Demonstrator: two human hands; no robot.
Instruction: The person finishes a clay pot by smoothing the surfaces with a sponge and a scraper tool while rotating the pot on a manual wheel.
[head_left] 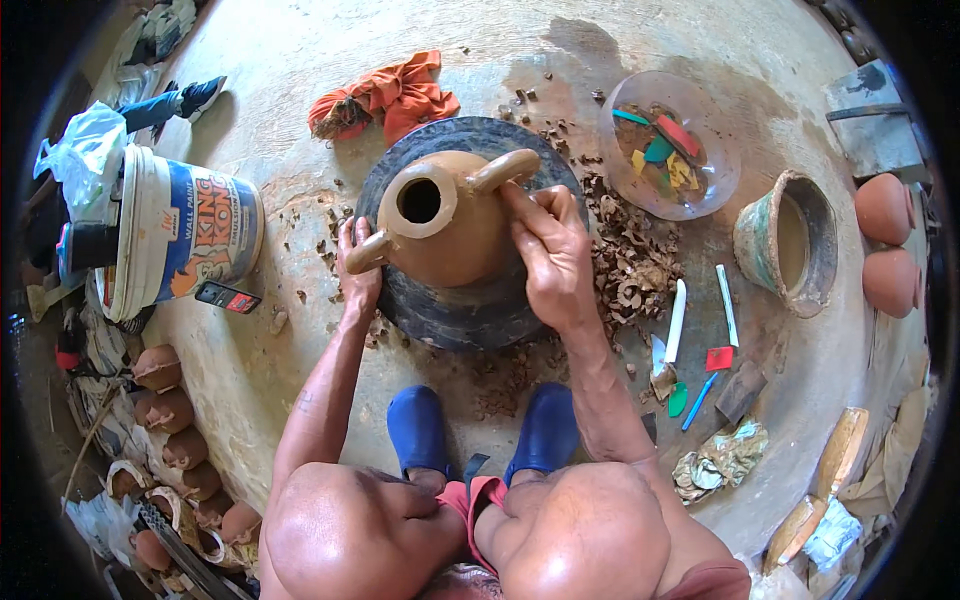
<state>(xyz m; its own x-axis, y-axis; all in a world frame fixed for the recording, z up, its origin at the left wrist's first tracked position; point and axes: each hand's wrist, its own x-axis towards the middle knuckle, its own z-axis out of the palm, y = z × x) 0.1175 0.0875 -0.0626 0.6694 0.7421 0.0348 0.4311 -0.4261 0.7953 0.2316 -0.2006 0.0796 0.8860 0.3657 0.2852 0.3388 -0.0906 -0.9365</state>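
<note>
A brown clay pot (455, 245) with a round dark mouth stands on a dark turntable (420, 318). It has a looped clay handle on each side. My left hand (358, 270) is beside the left handle (368, 252), fingers stretched along the turntable's left edge; the handle covers part of it. At the right handle (508, 168), my right hand (553, 255) is closed, its bent fingers touching the handle's underside and the pot's side. Whether a small thing sits between those fingertips is hidden.
Clay shavings (640, 265) lie right of the turntable. Beyond stand a clear basin (725, 185) of tools and a water pot (760, 245). An orange cloth (415, 95) lies behind, a paint bucket (190, 235) and phone (228, 297) left. Loose tools (676, 320) lie right.
</note>
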